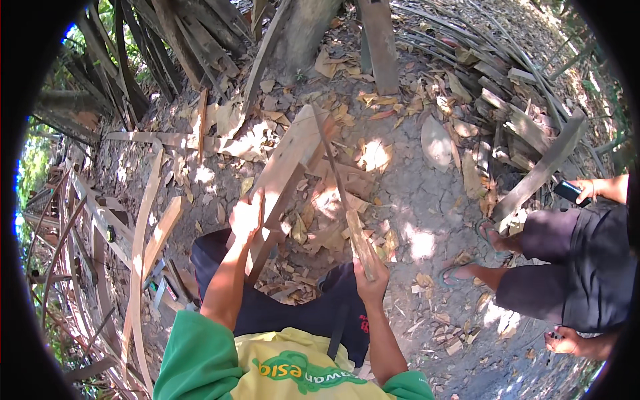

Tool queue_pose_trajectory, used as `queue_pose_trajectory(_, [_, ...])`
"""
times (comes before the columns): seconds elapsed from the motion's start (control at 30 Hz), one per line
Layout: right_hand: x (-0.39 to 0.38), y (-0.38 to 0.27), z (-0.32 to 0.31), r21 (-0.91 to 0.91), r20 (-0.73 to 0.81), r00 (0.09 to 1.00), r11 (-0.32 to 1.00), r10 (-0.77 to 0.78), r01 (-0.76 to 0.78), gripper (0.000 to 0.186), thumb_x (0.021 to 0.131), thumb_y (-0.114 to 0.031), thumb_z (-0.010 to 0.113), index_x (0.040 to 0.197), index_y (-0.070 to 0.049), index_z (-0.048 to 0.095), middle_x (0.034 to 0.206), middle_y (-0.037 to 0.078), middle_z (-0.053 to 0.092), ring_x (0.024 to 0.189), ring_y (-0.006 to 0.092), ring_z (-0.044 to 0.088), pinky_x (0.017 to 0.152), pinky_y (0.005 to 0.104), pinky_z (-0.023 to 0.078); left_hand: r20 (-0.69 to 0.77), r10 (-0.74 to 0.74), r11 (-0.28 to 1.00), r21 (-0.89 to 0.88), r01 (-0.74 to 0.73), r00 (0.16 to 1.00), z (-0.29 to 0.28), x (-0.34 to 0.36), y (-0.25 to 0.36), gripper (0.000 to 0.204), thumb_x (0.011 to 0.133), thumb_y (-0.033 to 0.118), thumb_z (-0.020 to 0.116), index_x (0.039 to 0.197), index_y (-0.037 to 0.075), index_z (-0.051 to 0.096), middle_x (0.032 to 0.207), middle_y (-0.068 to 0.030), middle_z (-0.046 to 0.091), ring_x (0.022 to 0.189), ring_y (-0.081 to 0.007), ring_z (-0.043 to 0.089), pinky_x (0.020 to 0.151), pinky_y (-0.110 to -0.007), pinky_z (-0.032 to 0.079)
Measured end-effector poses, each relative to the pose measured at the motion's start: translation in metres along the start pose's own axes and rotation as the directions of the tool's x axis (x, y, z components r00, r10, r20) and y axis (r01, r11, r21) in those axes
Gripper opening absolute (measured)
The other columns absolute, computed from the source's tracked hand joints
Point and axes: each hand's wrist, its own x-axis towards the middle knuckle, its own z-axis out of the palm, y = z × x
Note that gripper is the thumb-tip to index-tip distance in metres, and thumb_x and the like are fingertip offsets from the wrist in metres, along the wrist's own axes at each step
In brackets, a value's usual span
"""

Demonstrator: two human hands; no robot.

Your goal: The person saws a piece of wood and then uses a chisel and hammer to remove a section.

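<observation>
A thick wooden plank (285, 160) slants away from between my knees, its far end raised above the leaf litter. My left hand (247, 217) is closed on its near left part, with the thumb side toward the far end. My right hand (371, 275) grips the wooden handle of a long, narrow, dark-bladed tool (339, 177). Its blade runs up and to the left, and the tip overlaps the plank's far end. I cannot tell whether the blade touches the wood, nor whether it is a saw or a machete.
At the right another person (533, 267) in sandals holds a dark phone (569, 192). Scrap boards (527, 133) lie piled at the far right. Long curved wood strips (139, 247) stand at my left. A tree trunk (303, 37) rises ahead; dry leaves and chips litter the ground.
</observation>
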Motion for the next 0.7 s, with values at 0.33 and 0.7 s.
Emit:
queue_pose_trajectory(0.33, [0.010, -0.021, 0.012, 0.073, 0.086, 0.990, 0.990, 0.112, -0.118, 0.058, 0.088, -0.004, 0.069, 0.144, 0.002, 0.055, 0.114, 0.020, 0.073, 0.100, 0.0278, 0.075, 0.087, 0.0337, 0.056, -0.065, 0.251, 0.926, -0.274, -0.259, 0.966, 0.015, 0.041, 0.048, 0.058, 0.102, 0.050, 0.052, 0.135, 0.002, 0.061, 0.120, -0.0295, 0.069, 0.117, -0.0438, 0.066, 0.099, -0.048, 0.051])
queue_pose_trajectory(0.7, [0.076, -0.003, 0.053, 0.256, 0.185, 0.970, 0.945, 0.160, -0.204, 0.069, 0.083, -0.005, 0.069, 0.149, -0.008, 0.050, 0.103, 0.028, 0.071, 0.089, 0.0442, 0.070, 0.076, 0.0451, 0.057, -0.069, 0.248, 0.954, 0.189, -0.232, 0.966, 0.065, 0.069, 0.149, 0.083, 0.099, 0.068, 0.043, 0.154, 0.006, 0.041, 0.143, -0.0261, 0.054, 0.131, -0.0454, 0.053, 0.108, -0.061, 0.039])
